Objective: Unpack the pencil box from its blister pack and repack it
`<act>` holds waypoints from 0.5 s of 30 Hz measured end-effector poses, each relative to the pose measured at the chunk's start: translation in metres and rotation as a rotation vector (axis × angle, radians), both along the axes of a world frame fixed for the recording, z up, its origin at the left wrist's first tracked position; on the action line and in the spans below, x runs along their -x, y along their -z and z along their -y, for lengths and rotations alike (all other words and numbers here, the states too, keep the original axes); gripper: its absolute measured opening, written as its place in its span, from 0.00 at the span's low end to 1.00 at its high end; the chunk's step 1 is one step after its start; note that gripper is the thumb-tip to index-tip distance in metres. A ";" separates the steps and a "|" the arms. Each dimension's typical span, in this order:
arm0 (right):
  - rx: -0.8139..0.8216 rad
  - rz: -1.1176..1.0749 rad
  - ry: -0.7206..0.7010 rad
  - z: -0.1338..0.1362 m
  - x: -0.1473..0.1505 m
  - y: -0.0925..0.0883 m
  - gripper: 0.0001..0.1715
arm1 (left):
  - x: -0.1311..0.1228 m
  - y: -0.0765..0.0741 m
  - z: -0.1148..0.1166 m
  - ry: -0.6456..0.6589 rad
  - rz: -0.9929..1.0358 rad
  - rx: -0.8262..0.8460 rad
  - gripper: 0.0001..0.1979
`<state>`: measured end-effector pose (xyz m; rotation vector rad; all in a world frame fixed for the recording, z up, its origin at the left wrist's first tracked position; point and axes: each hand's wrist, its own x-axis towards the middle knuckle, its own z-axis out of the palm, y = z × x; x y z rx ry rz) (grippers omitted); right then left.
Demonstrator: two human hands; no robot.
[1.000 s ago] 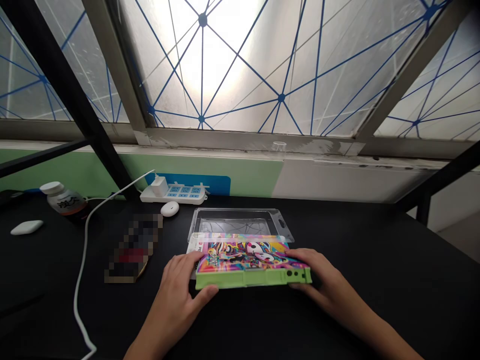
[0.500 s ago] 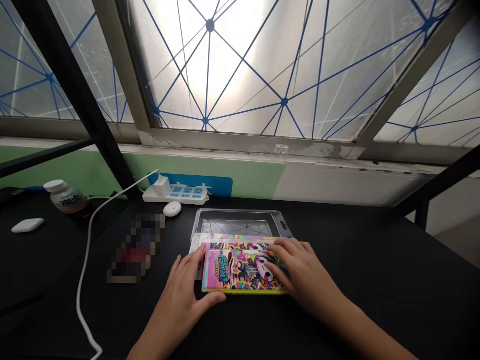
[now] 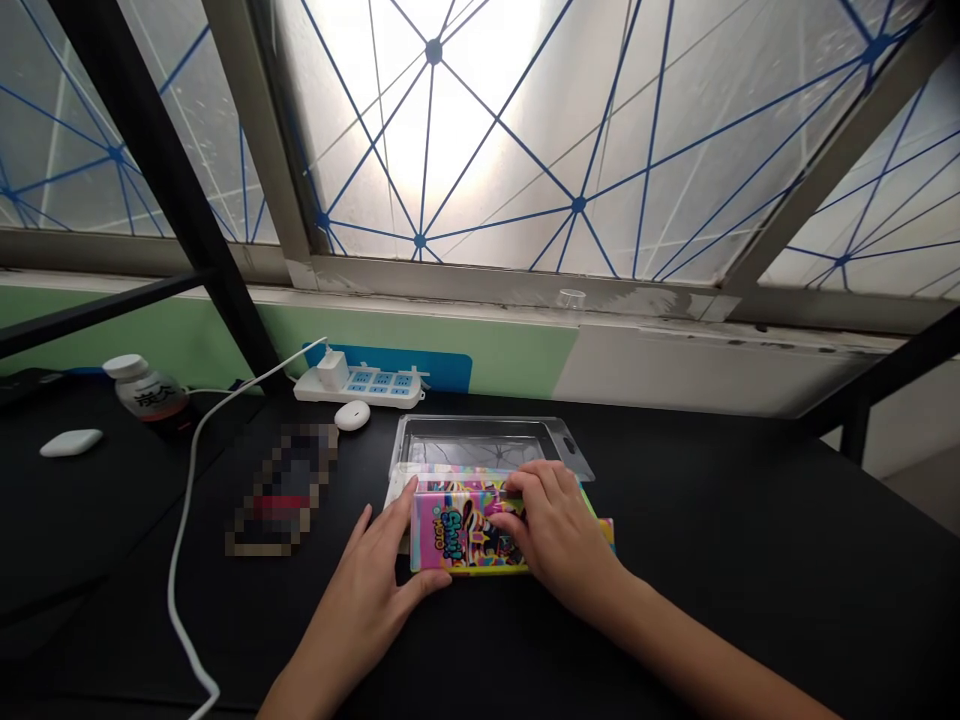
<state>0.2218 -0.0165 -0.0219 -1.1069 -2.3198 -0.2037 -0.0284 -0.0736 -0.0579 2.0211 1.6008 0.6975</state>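
Nearest you, your left hand point(image 3: 375, 585) lies open and palm down on the black tabletop point(image 3: 750, 560), its thumb against the near left corner of the flat rectangular case printed in pink, yellow and cartoon colours point(image 3: 454, 535) and its fingers stretched along the case's left end. Your right hand point(image 3: 559, 535) covers the right half of the case, fingers bent and pressing on its top face; you cannot tell whether they hook over its far edge. The case lies flat on the table straight in front of you, its far left corner overlapping a white card point(image 3: 396, 492). Just behind the case sits a clear, shallow plastic tray point(image 3: 480, 440). Left of the case is a pixelated patch, and beyond that a white cable point(image 3: 184, 520) runs toward you. Behind and left of the case lie a small white oval object point(image 3: 352, 415) and a white power strip point(image 3: 360, 385) against the wall. Far left of the case stand a dark bottle with a white cap point(image 3: 146, 392) and a second white oval object point(image 3: 71, 442).
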 end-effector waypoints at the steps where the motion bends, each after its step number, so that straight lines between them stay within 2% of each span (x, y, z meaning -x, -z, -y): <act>1: -0.064 -0.017 -0.019 0.003 0.000 -0.003 0.14 | 0.001 0.000 0.001 0.012 0.006 0.010 0.37; 4: -0.189 -0.040 -0.108 0.017 -0.003 -0.016 0.09 | 0.007 -0.002 0.004 0.022 0.085 0.057 0.30; 6: -0.165 -0.026 -0.210 0.031 -0.011 -0.026 0.06 | 0.011 -0.004 0.007 -0.013 0.146 0.113 0.30; 7: -0.112 -0.009 -0.271 0.039 -0.018 -0.032 0.08 | 0.012 -0.005 0.008 -0.035 0.157 0.142 0.30; 9: 0.059 0.052 -0.371 0.050 -0.037 -0.039 0.16 | 0.012 -0.007 0.008 -0.065 0.134 0.193 0.31; 11: 0.251 0.116 -0.376 0.055 -0.061 -0.040 0.28 | 0.011 -0.008 0.005 -0.075 0.091 0.219 0.35; 15: 0.523 0.125 -0.119 0.049 -0.110 -0.018 0.54 | 0.010 -0.006 0.001 -0.049 0.055 0.170 0.39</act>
